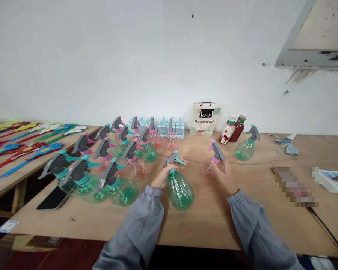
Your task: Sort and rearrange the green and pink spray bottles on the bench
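The left hand (163, 175) grips a clear green plastic spray bottle with a grey and teal trigger head (179, 187) by its neck, fingers closed round it just below the trigger; the bottle leans toward the camera with its round belly low over the bare plywood tabletop (202, 221), and whether it touches the wood is hard to tell. The right hand (224, 175) is wrapped around a clear pink plastic spray bottle with a grey and pink trigger head (214, 159); the hand hides most of the pink body, so only the head and a sliver of the bottle show. Both grey sleeves run out of the bottom edge. To the left stands a crowded cluster of green and pink spray bottles (112, 161), overlapping one another, with a black phone (54, 198) half covered beneath the nearest ones. A blurred patch (294, 186) masks something on the right
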Demonstrator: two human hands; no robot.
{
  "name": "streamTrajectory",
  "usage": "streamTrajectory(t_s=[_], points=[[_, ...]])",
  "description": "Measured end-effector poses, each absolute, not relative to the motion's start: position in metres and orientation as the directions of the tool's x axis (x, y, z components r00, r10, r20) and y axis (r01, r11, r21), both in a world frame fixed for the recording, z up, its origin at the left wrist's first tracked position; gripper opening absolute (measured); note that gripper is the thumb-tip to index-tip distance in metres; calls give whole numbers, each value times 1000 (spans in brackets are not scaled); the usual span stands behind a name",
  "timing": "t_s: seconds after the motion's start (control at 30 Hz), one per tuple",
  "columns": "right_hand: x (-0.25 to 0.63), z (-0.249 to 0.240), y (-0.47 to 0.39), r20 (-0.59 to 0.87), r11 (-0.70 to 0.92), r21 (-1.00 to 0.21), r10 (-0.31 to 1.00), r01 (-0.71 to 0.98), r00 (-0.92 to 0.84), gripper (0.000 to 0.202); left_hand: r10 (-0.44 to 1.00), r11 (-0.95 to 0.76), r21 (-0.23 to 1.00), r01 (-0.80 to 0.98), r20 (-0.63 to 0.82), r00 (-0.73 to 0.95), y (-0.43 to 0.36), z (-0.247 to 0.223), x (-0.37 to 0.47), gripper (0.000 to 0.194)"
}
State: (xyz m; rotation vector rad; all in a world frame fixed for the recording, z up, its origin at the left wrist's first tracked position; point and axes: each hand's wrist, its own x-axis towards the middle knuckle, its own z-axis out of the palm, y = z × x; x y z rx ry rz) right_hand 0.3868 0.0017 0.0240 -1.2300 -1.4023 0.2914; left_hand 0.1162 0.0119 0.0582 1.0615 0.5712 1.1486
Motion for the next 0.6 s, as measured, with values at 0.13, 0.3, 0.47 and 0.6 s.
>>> streamTrajectory(t_s=[0.13, 0.3, 0.47, 0.6], points=[[370, 14, -12, 601, 406, -758, 737, 510, 308, 34, 929, 86, 888, -451, 92, 359, 9, 59, 119, 32], [362, 9, -15, 661, 439, -706, 691, 555, 293, 32, 922, 115, 894, -434, 67, 383, 6, 61, 120, 35], [358, 5, -15, 674, 485, -696, 695, 529, 250, 31, 890, 148, 901, -409, 59, 452, 4, 63, 118, 33], [354, 1, -17, 664, 519, -713, 716, 471, 215, 33, 883, 145, 905, -399, 64, 466, 3, 62, 118, 32]])
